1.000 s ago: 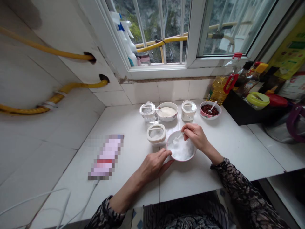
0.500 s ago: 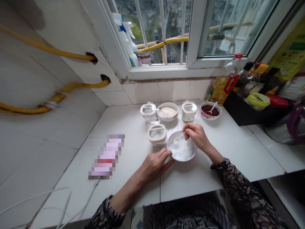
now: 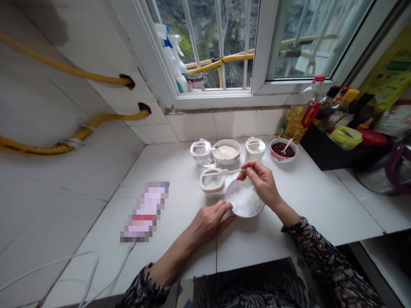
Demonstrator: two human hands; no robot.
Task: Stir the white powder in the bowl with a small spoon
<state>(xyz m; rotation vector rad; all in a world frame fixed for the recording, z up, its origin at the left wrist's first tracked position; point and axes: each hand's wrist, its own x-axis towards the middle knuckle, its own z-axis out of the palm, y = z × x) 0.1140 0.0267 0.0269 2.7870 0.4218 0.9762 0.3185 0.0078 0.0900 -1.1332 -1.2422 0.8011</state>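
A small white spoon [image 3: 228,172] is pinched between the thumb and fingers of my right hand [image 3: 261,180]. Its scoop end points left, over the right edge of a white-rimmed seasoning jar [image 3: 212,183]. Below the spoon stands a bowl [image 3: 245,202] of white granules, partly hidden by my right hand. My left hand [image 3: 213,218] grips this bowl at its left side, fingers on the rim and thumb lower down. Behind are a clear jar [image 3: 201,153], a bowl of off-white powder [image 3: 227,152], and another lidded jar [image 3: 255,149].
A bowl of dark red grains [image 3: 284,150] with a spoon stands at the back right. Beyond it are an oil bottle [image 3: 297,119] and a black rack [image 3: 324,149] of bottles. A blurred-out flat object [image 3: 146,211] with a cable lies at left.
The spoon has risen out of the bowl of white granules and swung up and left to the front jar's edge. My left hand stays on the bowl.
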